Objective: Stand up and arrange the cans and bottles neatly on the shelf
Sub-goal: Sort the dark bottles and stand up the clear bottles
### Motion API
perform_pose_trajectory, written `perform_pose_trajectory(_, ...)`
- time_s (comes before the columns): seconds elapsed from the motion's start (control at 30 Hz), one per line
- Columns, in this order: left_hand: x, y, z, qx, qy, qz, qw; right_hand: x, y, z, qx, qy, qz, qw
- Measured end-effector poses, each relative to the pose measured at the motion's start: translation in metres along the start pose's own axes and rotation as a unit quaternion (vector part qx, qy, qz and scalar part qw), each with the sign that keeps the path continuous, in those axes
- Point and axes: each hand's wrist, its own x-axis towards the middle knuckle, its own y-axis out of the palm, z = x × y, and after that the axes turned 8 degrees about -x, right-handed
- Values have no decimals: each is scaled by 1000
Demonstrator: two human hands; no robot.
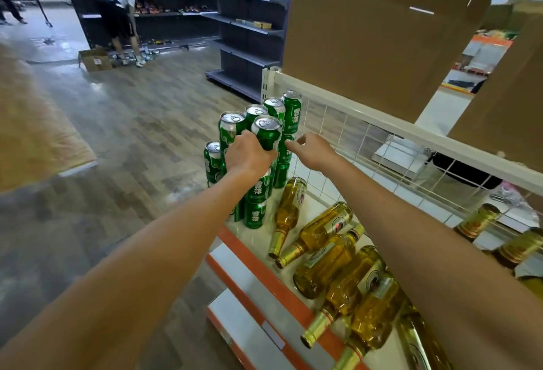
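Green beer cans (291,114) stand stacked in layers at the left end of a white shelf (311,214) with an orange front edge. My left hand (248,155) grips one top-layer green can (267,131) from the side. My right hand (311,149) hovers just right of the stack with relaxed fingers, its fingertips near a lower can and holding nothing. Several golden glass bottles (323,231) lie on their sides across the shelf. Two more bottles (477,221) stand upright at the far right, partly hidden by my right arm.
A white wire-grid back panel (382,146) runs behind the shelf, with brown cardboard boxes (376,26) on top of it. Dark shelving units (246,32) stand across the wooden floor. A person (120,17) bends over by a cardboard box (95,59) on the floor.
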Motion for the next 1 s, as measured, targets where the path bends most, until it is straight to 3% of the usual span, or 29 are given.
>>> perform_pose_trajectory(1.0,-14,10,5,-30,-18,-51,998,33,22,5,6,-49,17,999)
